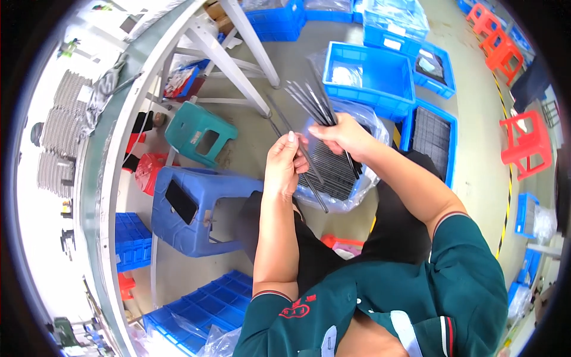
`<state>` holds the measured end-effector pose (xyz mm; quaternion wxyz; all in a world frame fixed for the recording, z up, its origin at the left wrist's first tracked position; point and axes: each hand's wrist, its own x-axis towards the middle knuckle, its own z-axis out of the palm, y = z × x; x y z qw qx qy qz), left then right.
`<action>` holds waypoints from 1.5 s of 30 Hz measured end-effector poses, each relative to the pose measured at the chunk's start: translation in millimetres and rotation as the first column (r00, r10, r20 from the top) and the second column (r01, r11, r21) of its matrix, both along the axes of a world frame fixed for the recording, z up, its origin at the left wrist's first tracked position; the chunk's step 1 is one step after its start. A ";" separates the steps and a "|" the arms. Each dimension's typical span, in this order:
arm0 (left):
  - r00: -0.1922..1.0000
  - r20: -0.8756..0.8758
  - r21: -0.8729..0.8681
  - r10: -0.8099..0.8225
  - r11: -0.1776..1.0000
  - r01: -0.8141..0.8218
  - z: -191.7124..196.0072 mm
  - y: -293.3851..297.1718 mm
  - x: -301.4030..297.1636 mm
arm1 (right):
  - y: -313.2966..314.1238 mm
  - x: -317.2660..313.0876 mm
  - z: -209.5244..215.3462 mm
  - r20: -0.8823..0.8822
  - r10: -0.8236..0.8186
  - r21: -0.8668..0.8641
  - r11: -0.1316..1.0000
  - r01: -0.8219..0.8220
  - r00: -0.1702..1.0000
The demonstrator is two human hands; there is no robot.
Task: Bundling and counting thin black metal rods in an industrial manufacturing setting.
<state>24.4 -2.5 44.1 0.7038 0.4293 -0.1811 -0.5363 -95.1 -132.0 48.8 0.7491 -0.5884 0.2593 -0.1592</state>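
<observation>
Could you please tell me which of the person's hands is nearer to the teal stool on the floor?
Left. The left hand is just right of the teal stool; the right hand is farther right.

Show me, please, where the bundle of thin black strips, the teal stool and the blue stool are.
bundle of thin black strips [310, 98]: head view, on the fanned upper ends above the right hand.
teal stool [189, 127]: head view, on its seat top.
blue stool [205, 189]: head view, on its seat top.

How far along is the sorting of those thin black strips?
Done: the right hand already holds a fanned bunch of thin black strips. In hand: the left hand pinches a single black strip. Left: many strips still fill the bag-lined blue plastic crate below.
</observation>
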 end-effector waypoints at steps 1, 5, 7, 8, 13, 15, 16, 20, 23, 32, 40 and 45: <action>0.999 0.006 -0.032 0.037 0.999 -0.036 -0.8 -0.3 2.7 | 2.9 -1.1 1.3 0.005 0.024 0.024 0.999 -0.024 1.000; 0.992 0.000 -0.031 0.122 0.992 -0.122 -4.2 -3.2 1.6 | 21.2 -3.5 8.9 -0.089 0.125 -0.013 0.992 -0.126 0.988; 0.988 0.020 -0.030 0.155 0.988 -0.154 -7.1 -3.4 -0.4 | 27.4 1.9 8.4 -0.057 0.134 -0.067 0.988 -0.138 0.989; 0.985 0.008 -0.027 0.170 0.985 -0.170 -5.5 -4.4 -4.3 | 26.1 4.0 8.2 -0.164 0.144 -0.092 0.983 -0.161 0.976; 0.891 -0.097 -0.068 0.444 0.890 -0.451 5.0 -6.3 14.7 | 32.3 -5.5 7.0 -0.177 0.295 -0.059 0.949 -0.309 0.939; 0.856 -0.073 -0.111 0.512 0.849 -0.517 5.2 5.7 41.7 | 42.1 -10.6 12.0 -0.253 0.383 -0.059 0.911 -0.409 0.888; 0.856 -0.082 -0.087 0.510 0.852 -0.516 6.9 8.1 41.2 | 44.6 -13.8 11.8 -0.192 0.391 -0.026 0.915 -0.403 0.900; 0.851 -0.118 -0.052 0.512 0.852 -0.521 2.8 12.7 38.7 | 41.1 -19.7 2.8 -0.145 0.362 -0.008 0.930 -0.367 0.921; 0.837 -0.119 -0.029 0.534 0.841 -0.541 -1.2 11.8 36.9 | 47.5 -20.5 1.4 -0.144 0.361 0.008 0.931 -0.364 0.921; 0.987 -0.139 -0.173 0.080 0.980 -0.103 15.2 33.6 41.2 | 9.8 -39.6 8.2 -0.131 0.494 -0.071 0.860 -0.505 0.860; 0.917 -0.208 -0.084 -0.340 0.940 0.330 6.6 50.1 20.7 | 9.1 -61.2 5.2 -0.171 0.512 0.164 0.857 -0.488 0.842; 0.888 -0.358 0.067 -0.287 0.941 0.331 -8.6 49.5 15.0 | 12.5 -66.5 -8.0 -0.284 0.480 0.097 0.876 -0.473 0.830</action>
